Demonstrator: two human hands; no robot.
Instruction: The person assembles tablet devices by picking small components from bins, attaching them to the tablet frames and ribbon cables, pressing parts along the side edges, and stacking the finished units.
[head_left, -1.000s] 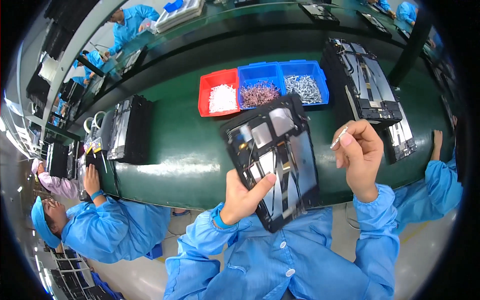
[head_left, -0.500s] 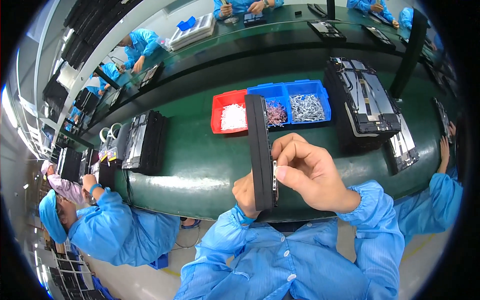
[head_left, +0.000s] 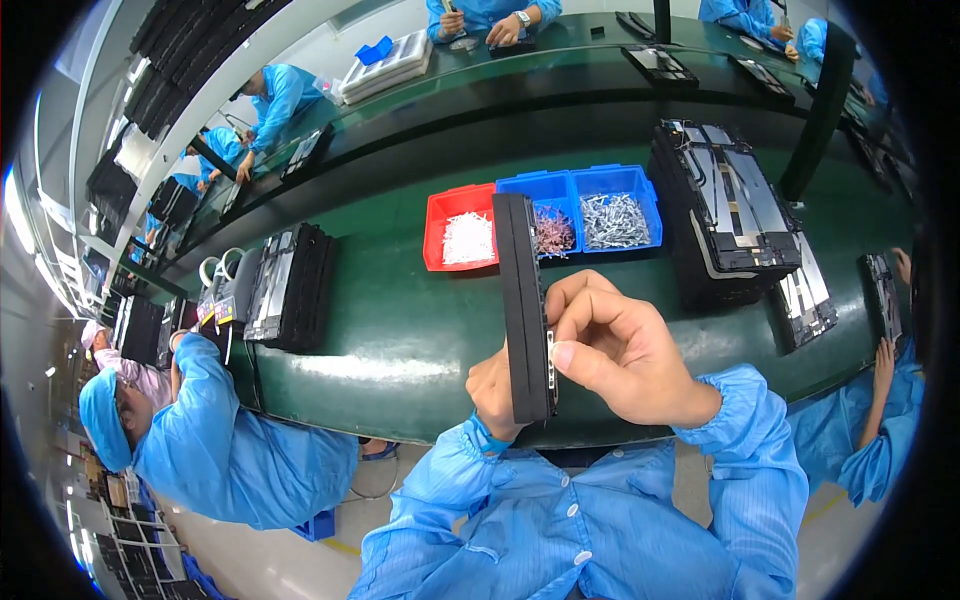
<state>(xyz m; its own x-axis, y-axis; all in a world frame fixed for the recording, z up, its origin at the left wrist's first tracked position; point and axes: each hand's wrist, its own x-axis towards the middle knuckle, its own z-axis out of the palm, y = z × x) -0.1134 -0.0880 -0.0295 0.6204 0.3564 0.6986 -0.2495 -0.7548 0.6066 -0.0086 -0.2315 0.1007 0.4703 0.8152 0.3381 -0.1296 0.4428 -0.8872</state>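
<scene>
My left hand holds a black tablet-like device up on its edge, its dark back facing left and its inner side facing right. Most of that hand's fingers are hidden behind the device. On the right side, my right hand is closed in a pinch, its thumb tip against a narrow silver strip with small holes at the device's lower edge. Whether the fingertips hold a small part cannot be made out. Beyond the device, a red bin holds white pieces; adjoining blue bins hold pinkish and silvery small parts.
A tall stack of opened devices stands at right, with another device beside it. More devices and scissors are at left on the green table. Co-workers in blue sit on both sides and across a raised shelf.
My hands and the device stay almost in place. The co-worker at left has drawn an arm in, and the co-worker at right has shifted their hands and a device.
</scene>
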